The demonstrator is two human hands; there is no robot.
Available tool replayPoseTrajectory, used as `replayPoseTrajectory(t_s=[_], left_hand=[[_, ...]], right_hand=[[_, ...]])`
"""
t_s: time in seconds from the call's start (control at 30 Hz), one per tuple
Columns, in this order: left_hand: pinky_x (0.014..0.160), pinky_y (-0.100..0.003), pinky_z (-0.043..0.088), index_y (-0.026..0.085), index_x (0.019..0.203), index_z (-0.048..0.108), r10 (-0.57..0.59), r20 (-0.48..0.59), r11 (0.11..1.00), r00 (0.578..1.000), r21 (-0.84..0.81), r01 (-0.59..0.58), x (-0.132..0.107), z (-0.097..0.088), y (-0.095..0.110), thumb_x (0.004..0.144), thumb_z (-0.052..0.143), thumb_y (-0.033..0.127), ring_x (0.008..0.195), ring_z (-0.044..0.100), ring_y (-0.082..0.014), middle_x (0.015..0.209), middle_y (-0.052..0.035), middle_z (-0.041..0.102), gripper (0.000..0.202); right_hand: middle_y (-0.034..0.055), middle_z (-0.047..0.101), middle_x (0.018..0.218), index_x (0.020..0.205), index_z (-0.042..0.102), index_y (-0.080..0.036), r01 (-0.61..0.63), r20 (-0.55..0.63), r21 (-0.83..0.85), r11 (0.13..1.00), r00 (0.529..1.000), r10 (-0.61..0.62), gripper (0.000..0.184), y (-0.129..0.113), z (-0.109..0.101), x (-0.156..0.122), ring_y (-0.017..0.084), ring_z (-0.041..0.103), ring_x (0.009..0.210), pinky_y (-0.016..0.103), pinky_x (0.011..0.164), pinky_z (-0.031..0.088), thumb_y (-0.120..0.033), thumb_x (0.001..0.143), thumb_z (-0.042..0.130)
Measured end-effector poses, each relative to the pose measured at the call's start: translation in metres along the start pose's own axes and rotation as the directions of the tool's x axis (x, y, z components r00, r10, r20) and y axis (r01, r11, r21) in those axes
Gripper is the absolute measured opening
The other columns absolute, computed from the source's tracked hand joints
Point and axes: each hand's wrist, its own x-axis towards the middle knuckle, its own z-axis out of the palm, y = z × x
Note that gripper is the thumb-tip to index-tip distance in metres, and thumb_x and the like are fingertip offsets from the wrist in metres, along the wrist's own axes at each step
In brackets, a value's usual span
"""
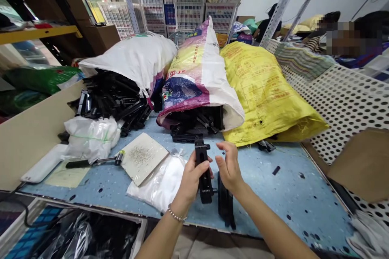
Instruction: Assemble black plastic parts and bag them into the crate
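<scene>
My left hand (194, 172) grips a long black plastic part (203, 174), thumb across its front, holding it nearly upright above the table. Just right of it is my right hand (228, 166), its fingers apart and curved, with nothing seen in them. Below that hand a second black plastic part (225, 202) lies near the table's front edge, partly covered by the hand. A white and purple sack (194, 77) behind my hands spills more black parts (209, 121) from its mouth.
Left lie a square card with small bits (144, 156), clear plastic bags (158, 190), a black-handled ratchet tool (91, 162) and a pile of black parts (112, 97). A yellow sack (258, 89) stands right, beside a perforated white panel (352, 101). People sit behind at right.
</scene>
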Motion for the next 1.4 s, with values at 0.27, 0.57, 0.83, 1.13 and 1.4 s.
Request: replayPoseTrajectory(t_s=[0.27, 0.57, 0.83, 1.13, 1.4], left_hand=[[0.047, -0.022, 0.048, 0.016, 0.094, 0.057, -0.197, 0.053, 0.972, 0.979, -0.119, 0.202, -0.028, 0.016, -0.011, 0.071, 0.070, 0.041, 0.051, 0.055, -0.0091, 0.080, -0.0018, 0.064, 0.036], [0.045, -0.020, 0.043, 0.014, 0.083, 0.057, -0.218, -0.059, 0.954, 0.974, -0.223, 0.200, -0.021, 0.006, -0.011, 0.070, 0.070, 0.044, 0.048, 0.052, -0.0081, 0.066, -0.0001, 0.060, 0.035], [0.060, -0.022, 0.047, 0.021, 0.107, 0.050, -0.122, -0.207, 0.983, 0.971, -0.163, 0.089, -0.015, -0.004, -0.009, 0.068, 0.074, 0.042, 0.059, 0.059, -0.0105, 0.071, 0.0030, 0.060, 0.051], [0.101, -0.042, 0.037, 0.019, 0.109, 0.060, -0.010, -0.145, 0.966, 0.989, 0.253, 0.047, -0.017, -0.011, -0.085, 0.070, 0.059, 0.021, 0.115, 0.054, -0.0286, 0.113, -0.0099, 0.065, 0.039], [0.116, -0.044, 0.015, 0.018, 0.123, 0.056, 0.230, -0.092, 0.816, 0.969, 0.561, -0.141, -0.003, -0.025, -0.079, 0.079, 0.057, 0.023, 0.136, 0.031, -0.0276, 0.141, -0.0139, 0.042, 0.044]], right_hand=[[0.0038, 0.057, 0.086, 0.089, 0.053, -0.023, 0.192, 0.099, -0.026, 0.981, 0.977, -0.188, 0.030, 0.013, -0.009, 0.014, 0.020, 0.052, 0.086, 0.042, 0.086, 0.034, -0.043, 0.097, 0.031], [0.0028, 0.057, 0.080, 0.087, 0.052, -0.022, -0.002, 0.200, -0.068, 0.998, 0.980, 0.016, 0.032, 0.000, -0.016, 0.008, 0.019, 0.050, 0.079, 0.039, 0.082, 0.034, -0.043, 0.097, 0.030], [0.0048, 0.051, 0.087, 0.084, 0.054, -0.022, -0.015, 0.296, -0.045, 0.999, 0.955, 0.028, 0.027, -0.045, -0.013, -0.063, 0.022, 0.046, 0.089, 0.042, 0.083, 0.037, -0.035, 0.096, 0.034], [0.0173, 0.056, 0.106, 0.102, 0.057, -0.012, -0.270, 0.217, -0.355, 0.895, 0.907, 0.360, 0.019, 0.058, 0.036, 0.077, 0.029, 0.044, 0.107, 0.042, 0.088, 0.035, -0.022, 0.088, 0.050], [0.0128, 0.064, 0.089, 0.090, 0.065, -0.012, -0.487, 0.268, -0.219, 0.846, 0.803, 0.532, 0.027, 0.082, 0.017, 0.067, 0.024, 0.056, 0.086, 0.035, 0.074, 0.042, -0.030, 0.088, 0.045]])
